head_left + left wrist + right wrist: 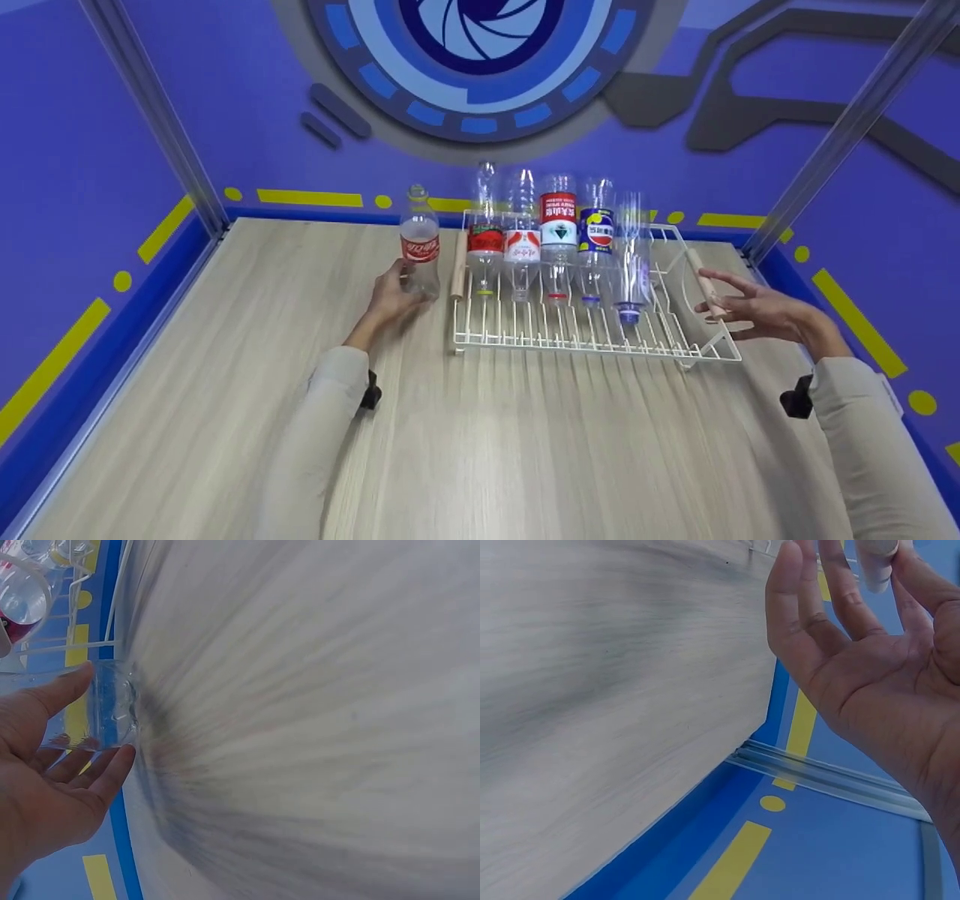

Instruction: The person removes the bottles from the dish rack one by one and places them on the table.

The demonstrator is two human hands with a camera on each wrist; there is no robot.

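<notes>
Holding a soda bottle [420, 249] beside a wire rack [585, 349]

A blue-purple wall [247, 97] fills the upper part of the head view, above a pale wood-grain desk [420, 457]. The white rack stands on the desk right of centre, bearing five clear bottles [559, 217] in a row, mouths toward the bottom of the frame. Just left of it, near the frame's middle, is the soda bottle, red-labelled and mouth up; whether its base touches the desk, I cannot tell.

The left hand [396, 294] grips its lower part, thumb on one side, fingers on the other. At centre right, the right hand [769, 311] is spread with loosely bent fingers around the rack's right wooden handle [706, 291], without clasping it.
</notes>
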